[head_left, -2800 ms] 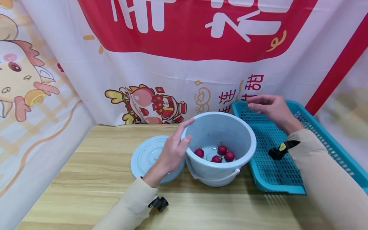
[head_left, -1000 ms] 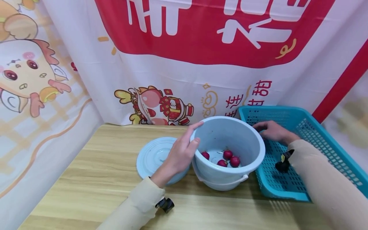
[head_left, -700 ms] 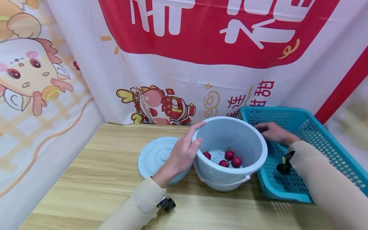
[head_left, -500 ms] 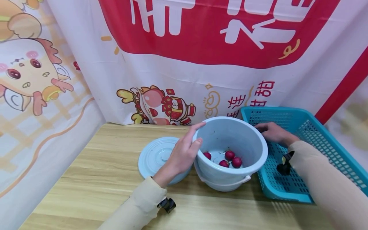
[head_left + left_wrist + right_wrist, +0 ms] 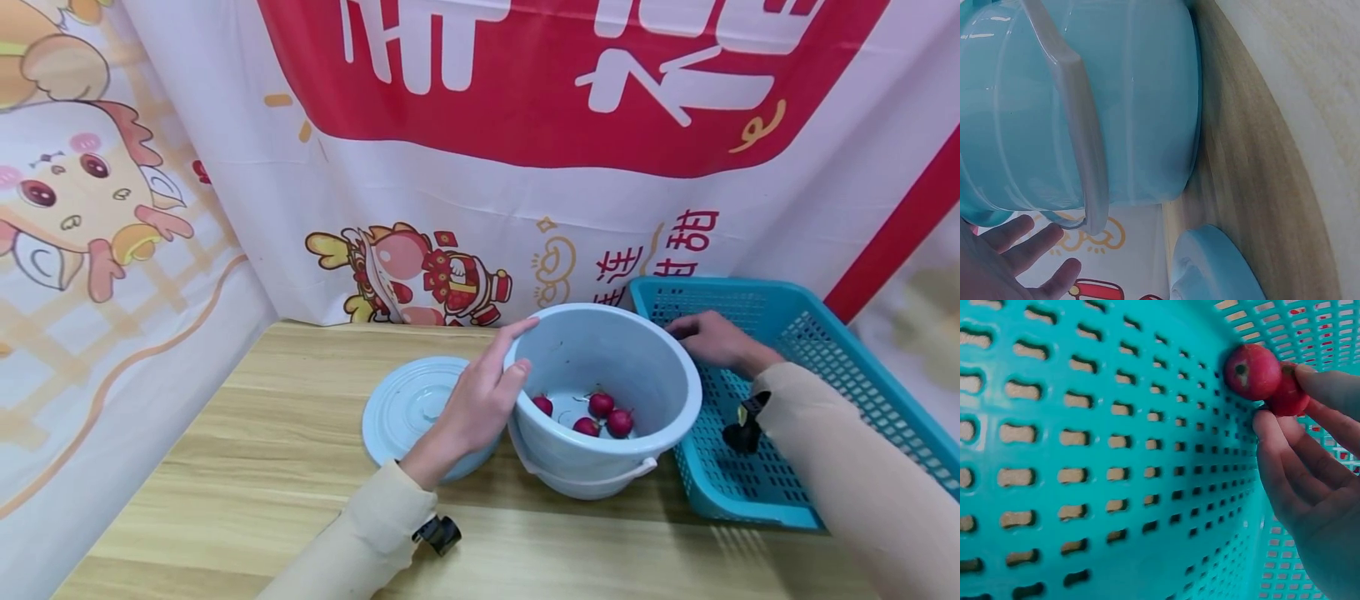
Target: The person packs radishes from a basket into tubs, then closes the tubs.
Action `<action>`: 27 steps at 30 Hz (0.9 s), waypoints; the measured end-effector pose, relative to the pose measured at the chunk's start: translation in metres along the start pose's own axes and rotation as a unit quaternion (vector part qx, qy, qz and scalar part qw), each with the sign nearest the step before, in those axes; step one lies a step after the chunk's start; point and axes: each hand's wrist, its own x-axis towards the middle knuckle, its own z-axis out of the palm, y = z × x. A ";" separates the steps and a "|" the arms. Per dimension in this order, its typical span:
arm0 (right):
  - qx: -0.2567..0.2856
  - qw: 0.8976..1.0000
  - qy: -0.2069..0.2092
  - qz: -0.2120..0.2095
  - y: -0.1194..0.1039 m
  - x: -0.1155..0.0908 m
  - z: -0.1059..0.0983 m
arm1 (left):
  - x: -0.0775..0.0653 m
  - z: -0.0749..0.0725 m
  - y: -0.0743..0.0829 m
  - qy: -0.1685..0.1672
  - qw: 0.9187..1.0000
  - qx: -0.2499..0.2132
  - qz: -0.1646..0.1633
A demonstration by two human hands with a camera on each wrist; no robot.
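Note:
A light blue bucket point(image 5: 592, 467) with a pale handle stands tilted on the table, several red radishes point(image 5: 619, 422) lying on its floor. My left hand point(image 5: 480, 400) holds the bucket's left rim, thumb at the rim and the other fingers along the outside. In the left wrist view, those fingertips point(image 5: 1047, 237) lie close to the bucket's wall. My right hand point(image 5: 716, 340) reaches down into the teal basket point(image 5: 750, 508). There, in the right wrist view, thumb and fingers pinch a radish point(image 5: 1288, 394); another radish point(image 5: 1252, 371) touches it in the basket's corner.
The bucket's round blue lid point(image 5: 405, 408) lies on the wooden table point(image 5: 247, 467), left of the bucket and partly under my left forearm. The basket stands close against the bucket's right side. A printed cloth point(image 5: 480, 200) hangs behind the table and along its left side.
My right hand has come down from above the basket into its back left corner, by the radishes. The left hand stays at the bucket's rim. The head view has shifted slightly.

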 end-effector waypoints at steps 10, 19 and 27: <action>0.072 0.996 0.057 -0.015 -0.023 -0.012 -0.012 | 0.000 0.001 0.001 -0.001 1.000 0.002 -0.003; 0.110 0.987 0.115 -0.027 -0.042 -0.022 -0.022 | 0.000 0.002 0.000 0.000 1.000 0.000 -0.004; 0.136 0.980 0.137 -0.049 -0.053 -0.032 -0.026 | 0.000 0.002 0.002 0.002 1.000 0.002 -0.007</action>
